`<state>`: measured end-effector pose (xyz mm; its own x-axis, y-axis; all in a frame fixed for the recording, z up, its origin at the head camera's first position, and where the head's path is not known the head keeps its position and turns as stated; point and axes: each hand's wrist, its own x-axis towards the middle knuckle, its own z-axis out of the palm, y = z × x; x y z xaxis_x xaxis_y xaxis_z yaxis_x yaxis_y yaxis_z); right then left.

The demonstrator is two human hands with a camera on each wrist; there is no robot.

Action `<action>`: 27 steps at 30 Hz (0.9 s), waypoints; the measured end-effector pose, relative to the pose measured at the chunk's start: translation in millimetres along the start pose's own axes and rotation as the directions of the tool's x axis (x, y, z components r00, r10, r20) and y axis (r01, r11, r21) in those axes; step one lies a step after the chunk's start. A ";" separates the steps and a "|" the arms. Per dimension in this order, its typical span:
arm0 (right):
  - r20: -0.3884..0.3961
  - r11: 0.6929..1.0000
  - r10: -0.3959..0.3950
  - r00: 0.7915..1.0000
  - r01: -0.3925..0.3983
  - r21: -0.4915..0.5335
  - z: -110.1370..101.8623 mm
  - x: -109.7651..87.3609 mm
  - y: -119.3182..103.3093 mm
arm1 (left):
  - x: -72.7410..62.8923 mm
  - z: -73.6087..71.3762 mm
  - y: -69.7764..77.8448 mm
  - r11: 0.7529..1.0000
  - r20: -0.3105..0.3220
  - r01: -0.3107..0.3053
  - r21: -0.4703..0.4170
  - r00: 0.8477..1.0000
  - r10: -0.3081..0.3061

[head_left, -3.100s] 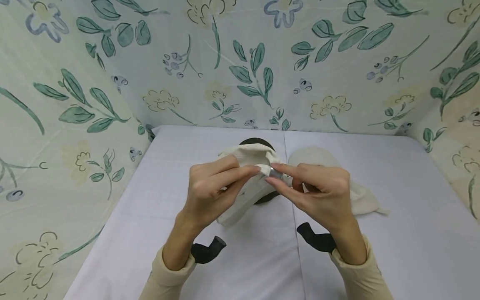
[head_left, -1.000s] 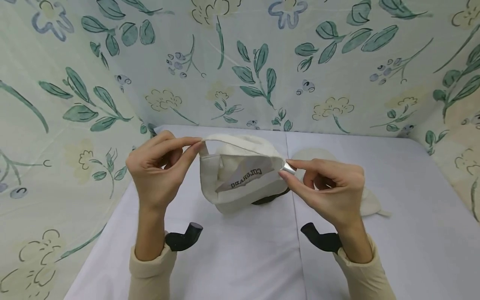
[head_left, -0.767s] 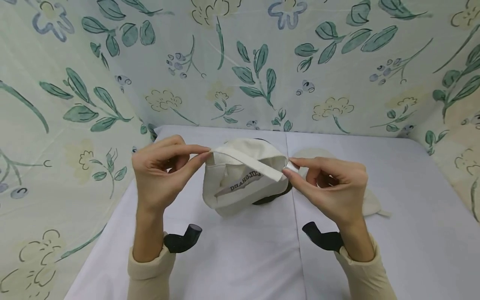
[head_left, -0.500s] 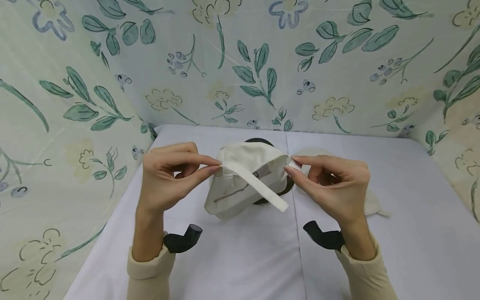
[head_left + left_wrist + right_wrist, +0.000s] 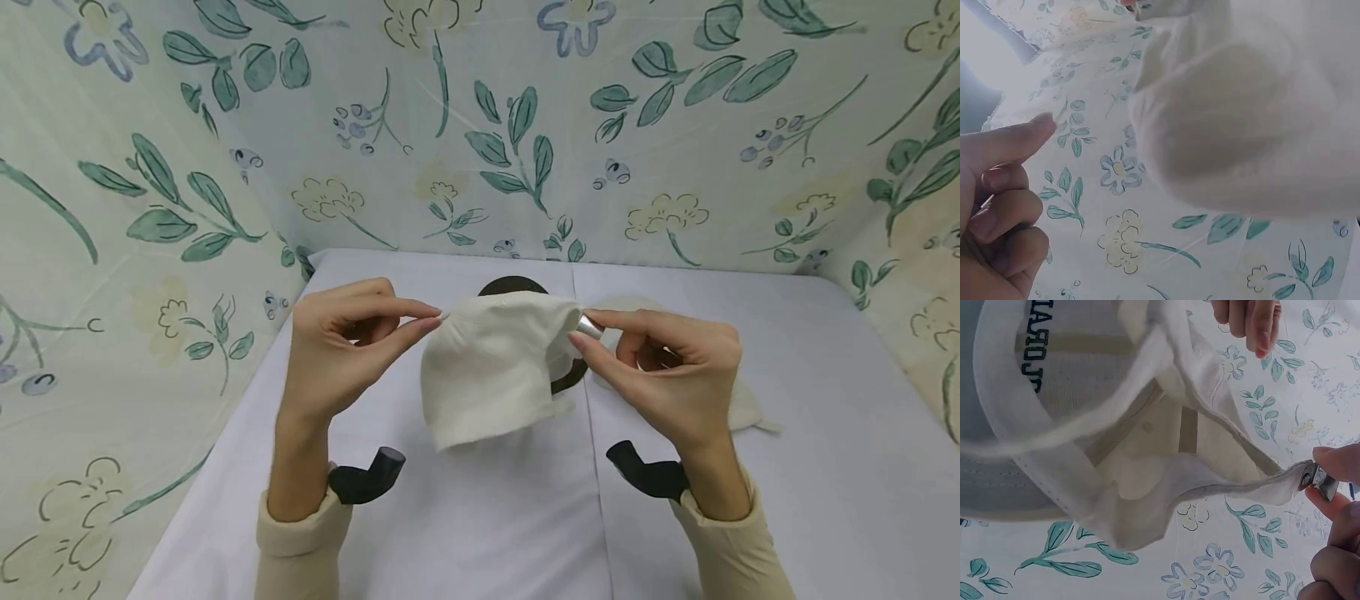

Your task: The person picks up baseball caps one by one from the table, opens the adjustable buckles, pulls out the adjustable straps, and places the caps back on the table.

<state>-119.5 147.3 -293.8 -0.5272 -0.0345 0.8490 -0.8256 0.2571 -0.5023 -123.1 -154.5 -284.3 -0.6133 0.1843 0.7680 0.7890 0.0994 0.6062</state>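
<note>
A white baseball cap (image 5: 487, 375) hangs between my two hands above the table, its outer fabric facing the head camera. My left hand (image 5: 337, 342) pinches at the cap's upper left corner with thumb and index finger. In the left wrist view the cap (image 5: 1222, 119) is blurred, to the right of those fingertips. My right hand (image 5: 667, 358) pinches the silver buckle (image 5: 590, 327) at the opposite corner. The right wrist view looks inside the cap (image 5: 1147, 437), where dark lettering (image 5: 1036, 350) shows in part. The strap's end (image 5: 562, 407) peeks out below the fabric.
Behind the held cap a dark rounded object (image 5: 513, 286) rests on the white-covered table (image 5: 480, 517), mostly hidden. A second pale cap (image 5: 746, 408) lies to the right, partly behind my right hand. Floral cloth (image 5: 480, 192) walls in the table's back and sides.
The hands moved apart and the strap came out of the buckle, its end dropping. Since half a second ago the cap has swung over, hiding its inside from the head view.
</note>
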 end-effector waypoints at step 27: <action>-0.117 0.998 0.021 0.993 -0.027 -0.051 -0.9 2.3 2.7 | -5.1 23.7 4.1 0.993 0.398 0.008 0.115 0.916 -0.054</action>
<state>-122.7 148.9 -293.0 -0.5173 0.0837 0.8517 -0.7997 0.3071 -0.5159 -115.9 -131.9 -290.6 -0.5901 0.5528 0.5883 0.7827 0.2130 0.5848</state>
